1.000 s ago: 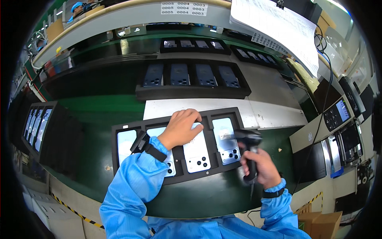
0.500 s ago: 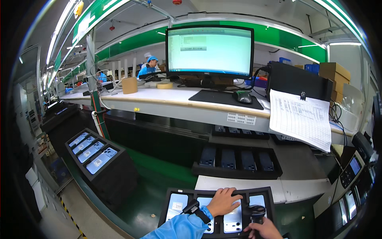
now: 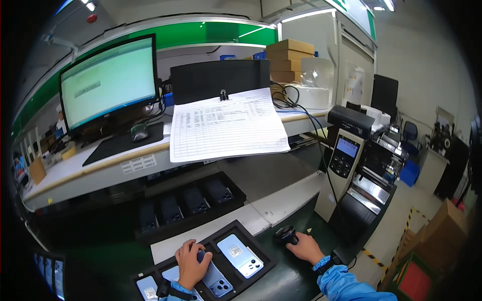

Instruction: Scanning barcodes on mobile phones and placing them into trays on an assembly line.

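Observation:
My left hand has its fingers curled round one end of a light-blue phone in a black foam tray. Beside it lies another light-blue phone with a white label, face down in its slot. More phones in this tray are partly covered by my left hand and sleeve. Over the green surface to the tray's right, my right hand is closed round the handle of a black handheld scanner.
Behind stands a second black tray of dark phones. Clipped papers hang over the shelf edge, with a monitor and mouse to their left. A label printer stands at right, its cable hanging near my right hand.
The view has swung right. My right hand has carried the scanner from above the tray to its right side. My left hand has gone from lying spread over a phone to gripping its end.

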Available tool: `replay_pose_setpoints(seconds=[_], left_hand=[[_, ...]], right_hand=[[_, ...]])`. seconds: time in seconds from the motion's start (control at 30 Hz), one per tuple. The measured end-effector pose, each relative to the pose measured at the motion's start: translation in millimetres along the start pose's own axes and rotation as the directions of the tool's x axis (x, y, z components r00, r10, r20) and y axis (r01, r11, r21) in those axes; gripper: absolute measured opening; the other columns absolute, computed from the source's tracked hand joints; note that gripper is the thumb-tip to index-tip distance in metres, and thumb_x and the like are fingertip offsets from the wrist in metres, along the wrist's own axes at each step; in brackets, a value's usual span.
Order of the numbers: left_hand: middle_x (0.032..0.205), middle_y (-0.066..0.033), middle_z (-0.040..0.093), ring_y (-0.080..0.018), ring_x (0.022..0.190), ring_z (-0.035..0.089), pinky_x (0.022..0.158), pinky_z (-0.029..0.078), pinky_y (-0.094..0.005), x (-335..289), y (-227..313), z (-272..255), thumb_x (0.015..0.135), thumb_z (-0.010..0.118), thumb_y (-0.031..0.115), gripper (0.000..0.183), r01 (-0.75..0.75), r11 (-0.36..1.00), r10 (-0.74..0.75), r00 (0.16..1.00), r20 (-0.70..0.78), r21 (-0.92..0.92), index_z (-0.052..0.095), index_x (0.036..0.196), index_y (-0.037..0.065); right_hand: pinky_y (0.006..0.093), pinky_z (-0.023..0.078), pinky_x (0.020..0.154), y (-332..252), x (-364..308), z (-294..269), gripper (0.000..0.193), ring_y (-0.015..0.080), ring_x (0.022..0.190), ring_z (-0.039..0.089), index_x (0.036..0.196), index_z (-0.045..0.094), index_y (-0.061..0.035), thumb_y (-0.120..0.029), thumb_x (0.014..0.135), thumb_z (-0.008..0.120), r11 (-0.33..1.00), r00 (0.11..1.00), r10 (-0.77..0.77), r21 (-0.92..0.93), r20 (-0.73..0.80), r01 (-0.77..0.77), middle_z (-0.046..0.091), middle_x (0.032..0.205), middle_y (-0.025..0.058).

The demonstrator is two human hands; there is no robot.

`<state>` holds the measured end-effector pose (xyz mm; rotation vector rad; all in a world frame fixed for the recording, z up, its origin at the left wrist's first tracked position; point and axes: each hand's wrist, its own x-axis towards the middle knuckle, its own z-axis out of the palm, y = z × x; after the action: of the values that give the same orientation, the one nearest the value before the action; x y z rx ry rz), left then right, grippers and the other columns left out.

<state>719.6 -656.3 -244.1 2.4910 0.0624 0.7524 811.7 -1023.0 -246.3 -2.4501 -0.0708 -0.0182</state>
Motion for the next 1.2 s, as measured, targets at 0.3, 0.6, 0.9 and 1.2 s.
replay_pose_setpoints(seconds=[0.3, 0.6, 0.9, 1.2], left_hand=[[0.116, -0.0132, 0.064, -0.0313, 0.114, 0.057, 0.104, 0.033, -0.0428, -2.6, 3.4, 1.3, 0.079, 0.070, 0.020, 0.022, 0.023, 0.983, -0.028, 0.999, -0.026, -0.180, 0.061, 0.095, 0.006], [0.115, -0.0128, 0.067, -0.0310, 0.111, 0.058, 0.104, 0.036, -0.0419, 5.0, -11.2, 11.3, 0.079, 0.069, 0.015, 0.022, 0.072, 0.937, -0.073, 0.997, 0.011, -0.343, 0.059, 0.097, 0.006], [0.099, -0.0134, 0.071, -0.0303, 0.095, 0.068, 0.089, 0.052, -0.0413, -10.8, -25.1, 7.6, 0.077, 0.075, 0.016, 0.024, -0.048, 0.941, 0.001, 0.990, -0.141, -0.335, 0.066, 0.096, 0.004], [0.116, -0.0100, 0.069, -0.0313, 0.113, 0.063, 0.104, 0.039, -0.0415, -9.4, -15.7, -0.5, 0.088, 0.071, 0.021, 0.025, 0.028, 0.964, -0.023, 1.000, 0.020, -0.265, 0.059, 0.105, 0.009]], right_hand=[[0.0503, 0.055, 0.090, 11.5, -0.6, -0.8, 0.044, 0.0433, 0.097, 0.070, 0.107, 0.070, -0.0053, -0.041, 0.081, 0.072, 0.999, 0.999, 0.029, -0.038, 0.032, -0.028, 0.073, 0.100, 0.0232], [0.0508, 0.055, 0.089, 16.2, 3.5, -0.5, 0.045, 0.0438, 0.096, 0.069, 0.107, 0.069, -0.0042, -0.041, 0.081, 0.072, 0.998, 0.999, 0.036, -0.055, 0.014, -0.035, 0.073, 0.098, 0.0225], [0.0477, 0.056, 0.083, -1.0, -3.4, 0.7, 0.045, 0.0428, 0.096, 0.070, 0.111, 0.072, -0.0041, -0.035, 0.078, 0.074, 0.989, 0.992, -0.103, 0.101, -0.073, 0.110, 0.073, 0.100, 0.0241], [0.0423, 0.054, 0.071, 22.0, 7.2, 16.5, 0.031, 0.0356, 0.075, 0.071, 0.093, 0.068, 0.0046, -0.018, 0.073, 0.074, 0.987, 0.986, -0.084, 0.123, -0.147, 0.102, 0.071, 0.079, 0.0203]])
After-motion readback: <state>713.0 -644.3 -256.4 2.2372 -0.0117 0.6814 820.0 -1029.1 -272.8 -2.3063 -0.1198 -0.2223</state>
